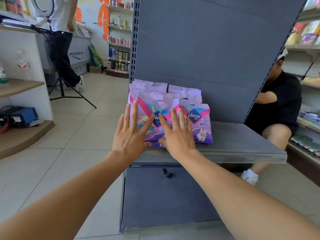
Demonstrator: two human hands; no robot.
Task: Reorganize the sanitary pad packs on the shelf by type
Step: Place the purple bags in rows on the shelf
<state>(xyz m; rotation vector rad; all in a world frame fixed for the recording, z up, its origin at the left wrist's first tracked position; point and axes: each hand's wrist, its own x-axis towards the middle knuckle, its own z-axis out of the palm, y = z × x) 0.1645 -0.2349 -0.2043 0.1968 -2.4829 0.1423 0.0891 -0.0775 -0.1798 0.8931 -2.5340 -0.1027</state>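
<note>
Two rows of purple and pink Libresse sanitary pad packs stand on the grey shelf (242, 144), several deep against the back panel. My left hand (131, 132) lies flat with straight, spread fingers on the front pack of the left row (152, 108). Beside it, my right hand (176, 134) presses the same pack with fingers spread, its thumb at the pack's lower edge. The front pack of the right row (199, 122) stands free, its label facing me.
The shelf's right half is bare grey metal. A person in black (277, 108) crouches behind the shelf unit at right. Another person (64, 40) stands by a tripod (64, 90) at far left. A wooden counter shelf (22, 132) holds a blue device.
</note>
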